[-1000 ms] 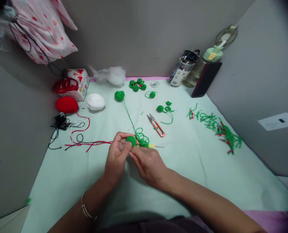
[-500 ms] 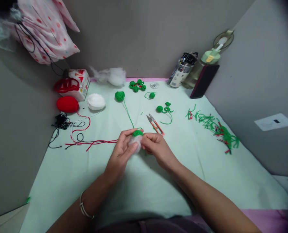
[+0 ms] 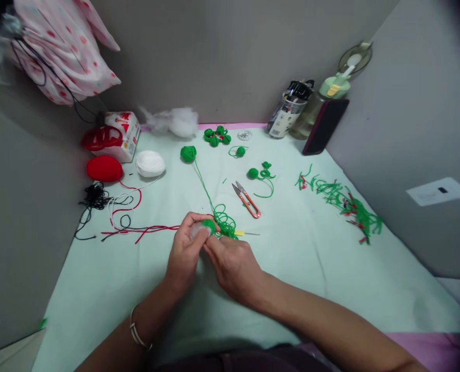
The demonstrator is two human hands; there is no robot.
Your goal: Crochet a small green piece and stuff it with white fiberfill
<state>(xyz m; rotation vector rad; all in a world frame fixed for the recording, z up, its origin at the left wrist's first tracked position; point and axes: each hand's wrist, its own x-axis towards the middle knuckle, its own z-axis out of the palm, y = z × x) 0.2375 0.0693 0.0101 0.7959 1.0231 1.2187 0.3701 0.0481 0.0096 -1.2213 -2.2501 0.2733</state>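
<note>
Nearby, just below the frame's centre, heaped loops of green yarn (image 3: 225, 223), with a yellow-handled tool (image 3: 239, 233) beside them; farther up, orange scissors (image 3: 241, 194). Above centre, a green yarn ball (image 3: 188, 154), strand running down to the loops, and a cluster of small green shapes (image 3: 216, 137). At left, a red ball (image 3: 104, 169), a white ball (image 3: 150, 164) and a black tangle (image 3: 94, 196). At right, a trail of clippings (image 3: 356, 209).

Toward upper right, a cup (image 3: 282, 121) crammed with pens (image 3: 300, 91), next to a bottle (image 3: 333, 88) partly hidden by a phone (image 3: 326, 126). Near top centre, a clear dish (image 3: 244, 135), details inside too small to make out. At upper left, a printed box (image 3: 129, 139), contents out of sight.

Below and left of centre, a green knitted piece (image 3: 210, 225) with a white tuft (image 3: 195, 231), both pinched in the narrowed left hand (image 3: 183, 253). Alongside, the right hand (image 3: 235, 263), curled, fingertips at the piece; cannot tell whether grasping anything.
</note>
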